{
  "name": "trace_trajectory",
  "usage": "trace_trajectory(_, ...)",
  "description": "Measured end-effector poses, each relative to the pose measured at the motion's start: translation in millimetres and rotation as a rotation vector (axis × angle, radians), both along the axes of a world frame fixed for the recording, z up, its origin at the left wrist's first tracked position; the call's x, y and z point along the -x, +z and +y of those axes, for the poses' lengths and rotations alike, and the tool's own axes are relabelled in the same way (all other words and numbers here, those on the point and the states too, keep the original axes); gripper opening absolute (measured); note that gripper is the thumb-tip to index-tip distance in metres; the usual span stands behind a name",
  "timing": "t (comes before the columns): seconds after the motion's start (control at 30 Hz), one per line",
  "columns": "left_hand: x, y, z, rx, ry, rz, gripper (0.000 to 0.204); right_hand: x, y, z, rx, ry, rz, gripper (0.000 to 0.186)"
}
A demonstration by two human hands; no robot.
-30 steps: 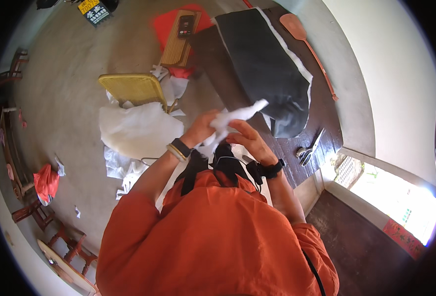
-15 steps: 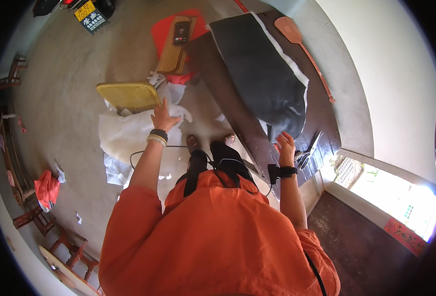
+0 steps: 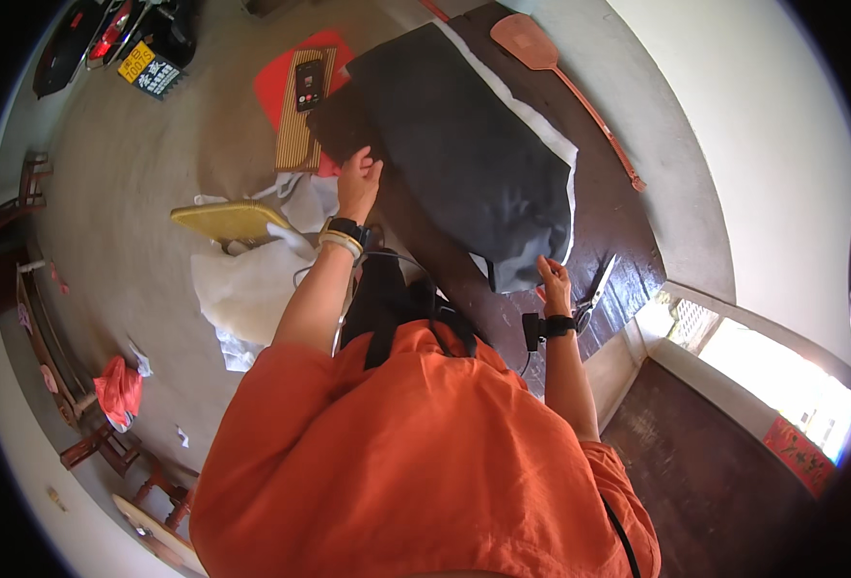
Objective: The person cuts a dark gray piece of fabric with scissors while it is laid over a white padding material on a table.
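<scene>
A long piece of black fabric (image 3: 464,144) with white backing along its edge lies on a dark wooden bench (image 3: 633,212). At its near end my right hand (image 3: 556,286) has its fingers closed on the fabric's edge; the exact grip is small in view. My left hand (image 3: 357,185) hovers beside the bench's left edge, fingers loosely bent and apart, holding nothing. Scissors (image 3: 596,294) with dark handles rest on the bench just right of my right hand. A flat-headed orange swatter (image 3: 580,82) lies along the bench's far right side.
Left of my legs stands a yellow woven stool (image 3: 228,220), with white batting (image 3: 242,289) heaped against it. Farther off, a phone (image 3: 309,85) rests on a slatted wooden top (image 3: 295,140) over a red seat. A red bag (image 3: 119,390) and wooden chairs line the left wall.
My left hand has moved right and farther away, from above the white batting to the bench's edge. My right hand's fingers have closed at the fabric's near end. The view has shifted.
</scene>
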State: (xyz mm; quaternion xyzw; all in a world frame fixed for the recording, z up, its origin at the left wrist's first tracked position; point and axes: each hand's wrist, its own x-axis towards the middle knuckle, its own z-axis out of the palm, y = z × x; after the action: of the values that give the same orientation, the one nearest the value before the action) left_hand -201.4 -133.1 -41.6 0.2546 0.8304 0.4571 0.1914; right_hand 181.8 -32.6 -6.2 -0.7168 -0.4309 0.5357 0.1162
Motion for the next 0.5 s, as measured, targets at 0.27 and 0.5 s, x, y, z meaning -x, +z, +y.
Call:
trace_trajectory(0.27, 69.0, 23.0, 87.9, -0.008, -0.063, 0.475, 0.039, -10.9, -20.0, -2.4, -0.406, -0.243, 0.174, 0.046)
trace_trajectory(0.5, 129.7, 17.4, 152.6, 0.374, -0.177, 0.593, 0.047, -0.1, -36.1, -14.0, -0.206, -0.533, 0.075, 0.051)
